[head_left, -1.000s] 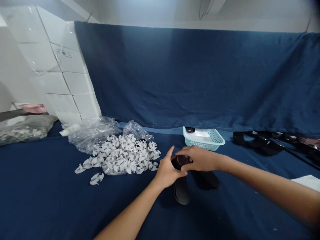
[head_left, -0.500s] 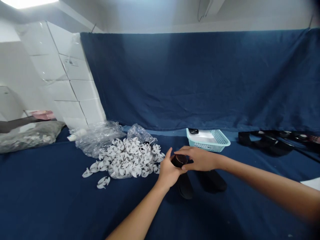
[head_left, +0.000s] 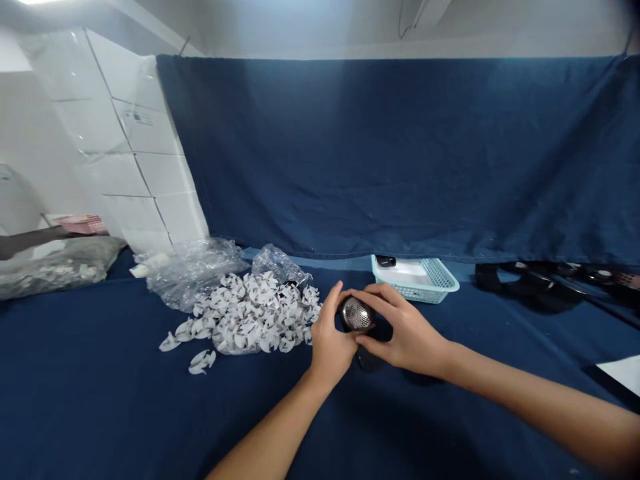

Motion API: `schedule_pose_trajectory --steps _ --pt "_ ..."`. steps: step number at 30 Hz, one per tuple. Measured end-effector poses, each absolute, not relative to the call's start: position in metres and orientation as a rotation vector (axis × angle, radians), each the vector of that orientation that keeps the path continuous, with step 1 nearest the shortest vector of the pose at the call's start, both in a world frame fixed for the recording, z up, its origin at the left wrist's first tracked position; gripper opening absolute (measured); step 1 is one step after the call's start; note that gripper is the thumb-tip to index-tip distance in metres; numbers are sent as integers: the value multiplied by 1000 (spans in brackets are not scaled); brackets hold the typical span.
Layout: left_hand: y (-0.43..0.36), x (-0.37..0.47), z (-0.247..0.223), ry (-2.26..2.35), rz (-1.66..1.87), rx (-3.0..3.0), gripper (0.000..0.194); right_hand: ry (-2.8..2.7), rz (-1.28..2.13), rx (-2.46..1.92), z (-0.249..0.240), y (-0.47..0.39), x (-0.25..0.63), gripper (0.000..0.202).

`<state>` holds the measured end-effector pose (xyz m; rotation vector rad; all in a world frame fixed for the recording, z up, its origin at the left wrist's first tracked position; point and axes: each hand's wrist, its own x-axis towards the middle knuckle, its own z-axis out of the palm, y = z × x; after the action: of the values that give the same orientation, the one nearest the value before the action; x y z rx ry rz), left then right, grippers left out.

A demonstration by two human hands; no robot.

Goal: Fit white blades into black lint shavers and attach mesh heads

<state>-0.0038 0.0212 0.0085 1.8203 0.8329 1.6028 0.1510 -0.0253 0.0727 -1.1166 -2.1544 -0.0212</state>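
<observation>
Between my two hands is a small black rounded piece with a shiny, dimpled or perforated metal face [head_left: 357, 314], turned up toward me. My left hand [head_left: 333, 341] curls around its left side, thumb and fingers closed on it. From the right, my right hand [head_left: 407, 333] grips the rim with fingertips above and thumb below. Just beneath the hands a long black piece [head_left: 370, 361] lies on the blue cloth, partly covered. Left of my hands spreads a heap of small white plastic parts [head_left: 260, 310].
A light-blue basket [head_left: 423, 291] holding a black item [head_left: 385, 261] stands behind my right hand. Clear plastic bags [head_left: 195, 270] lie behind the heap. Black items [head_left: 537, 287] sit at the far right, near a white sheet [head_left: 623, 373]. White boxes [head_left: 150, 173] are stacked at left.
The held piece has been turned, so its shiny metal face now shows instead of a dark one. My right hand has shifted its grip and moved slightly right.
</observation>
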Motion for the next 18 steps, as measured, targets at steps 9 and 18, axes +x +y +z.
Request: schedule_pose_trajectory --steps 9,18 --pt "16 -1 12 752 1613 1781 86 -2067 13 -1051 70 -30 159 61" --pt "8 -6 12 663 1679 1958 77 -1872 -103 -1116 63 -31 150 60"
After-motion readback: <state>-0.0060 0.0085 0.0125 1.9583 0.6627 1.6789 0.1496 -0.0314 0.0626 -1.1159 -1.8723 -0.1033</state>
